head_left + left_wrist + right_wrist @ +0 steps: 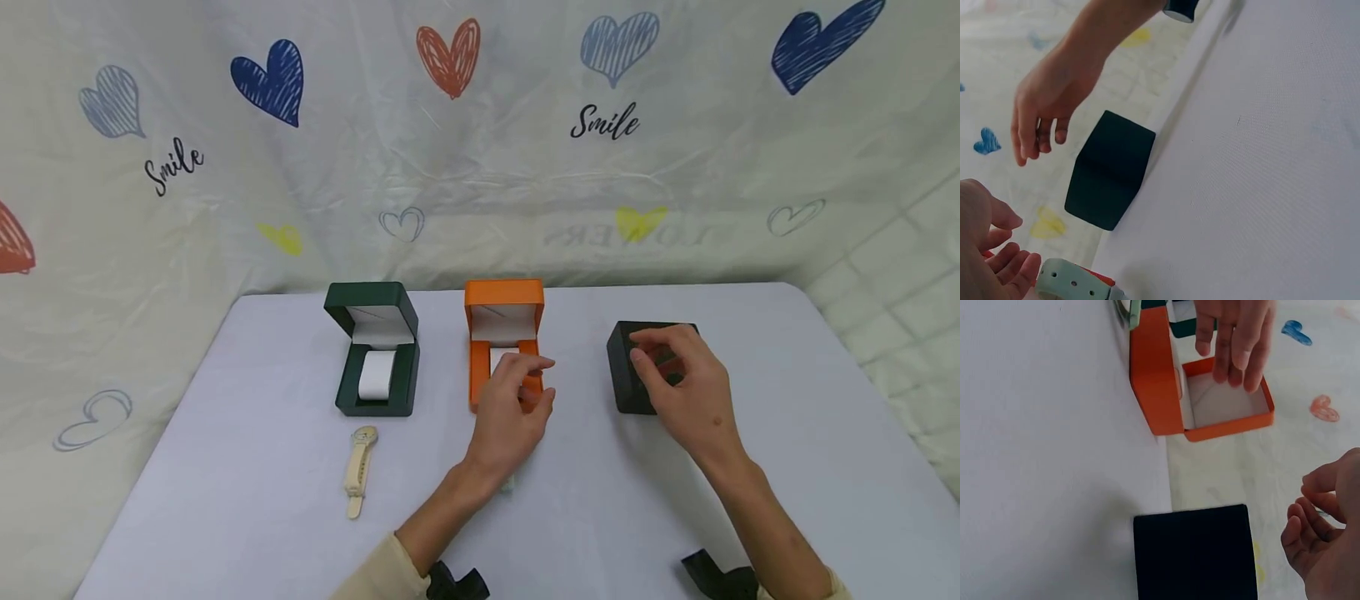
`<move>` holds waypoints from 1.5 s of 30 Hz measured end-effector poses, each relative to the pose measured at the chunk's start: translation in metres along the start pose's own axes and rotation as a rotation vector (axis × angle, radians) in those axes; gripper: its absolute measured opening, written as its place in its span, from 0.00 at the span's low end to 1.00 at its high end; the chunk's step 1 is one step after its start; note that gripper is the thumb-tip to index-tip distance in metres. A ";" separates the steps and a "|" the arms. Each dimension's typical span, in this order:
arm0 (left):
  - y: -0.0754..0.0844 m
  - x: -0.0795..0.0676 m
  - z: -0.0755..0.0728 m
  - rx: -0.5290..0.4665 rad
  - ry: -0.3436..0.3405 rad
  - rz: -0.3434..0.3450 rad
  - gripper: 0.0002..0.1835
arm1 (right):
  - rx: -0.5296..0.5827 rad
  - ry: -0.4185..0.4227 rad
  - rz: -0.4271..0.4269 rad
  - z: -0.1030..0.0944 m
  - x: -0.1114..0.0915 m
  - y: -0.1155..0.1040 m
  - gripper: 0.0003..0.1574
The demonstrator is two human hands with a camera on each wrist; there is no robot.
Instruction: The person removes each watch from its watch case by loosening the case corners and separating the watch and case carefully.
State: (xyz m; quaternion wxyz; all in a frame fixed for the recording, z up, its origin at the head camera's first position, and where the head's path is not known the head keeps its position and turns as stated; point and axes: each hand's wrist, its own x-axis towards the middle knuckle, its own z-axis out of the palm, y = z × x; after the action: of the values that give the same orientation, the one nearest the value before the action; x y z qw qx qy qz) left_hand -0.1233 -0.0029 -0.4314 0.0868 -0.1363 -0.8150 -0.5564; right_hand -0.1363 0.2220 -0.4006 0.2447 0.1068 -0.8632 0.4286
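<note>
My left hand (pixel 513 417) hovers over the front part of the orange watch box (pixel 504 293), its fingers loosely bent and holding nothing. That box stands with its lid up and a white cushion inside, partly hidden by the hand. My right hand (pixel 690 387) is above a closed dark box (pixel 624 375), fingers loosely curled, thumb and forefinger apart in the head view. The dark box's lid is down. A mint-green watch strap (pixel 1072 279) shows in the left wrist view; in the head view my left wrist mostly covers it.
To the left, a dark green watch box (pixel 371 293) stands with its lid up and a white cushion (pixel 377 375) inside. A cream watch (pixel 358 472) lies in front of it on the white table (pixel 247 483). Behind hangs a curtain (pixel 517 158) printed with hearts.
</note>
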 end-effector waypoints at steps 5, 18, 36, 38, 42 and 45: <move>0.007 0.000 0.007 0.027 -0.028 0.028 0.18 | -0.030 0.017 -0.008 -0.011 0.001 0.011 0.13; 0.014 -0.003 0.025 0.032 -0.121 -0.021 0.23 | -0.060 -0.007 0.001 -0.029 0.002 0.034 0.15; 0.012 -0.001 0.042 0.010 -0.227 -0.163 0.32 | -0.137 -0.139 0.006 -0.038 0.001 0.066 0.17; 0.013 0.000 0.044 0.013 -0.233 -0.172 0.33 | -0.135 -0.162 0.011 -0.039 0.000 0.068 0.17; 0.014 0.000 0.049 0.018 -0.240 -0.186 0.34 | -0.124 -0.198 0.024 -0.042 -0.001 0.071 0.18; 0.013 0.000 0.052 0.015 -0.243 -0.194 0.35 | -0.119 -0.236 0.044 -0.044 0.000 0.073 0.19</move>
State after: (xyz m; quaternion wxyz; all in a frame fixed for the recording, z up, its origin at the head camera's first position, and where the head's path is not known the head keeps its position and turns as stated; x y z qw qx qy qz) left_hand -0.1185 0.0504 -0.4389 -0.0655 -0.1225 -0.8330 -0.5355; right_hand -0.1502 0.3013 -0.4279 0.1379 0.1230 -0.9120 0.3663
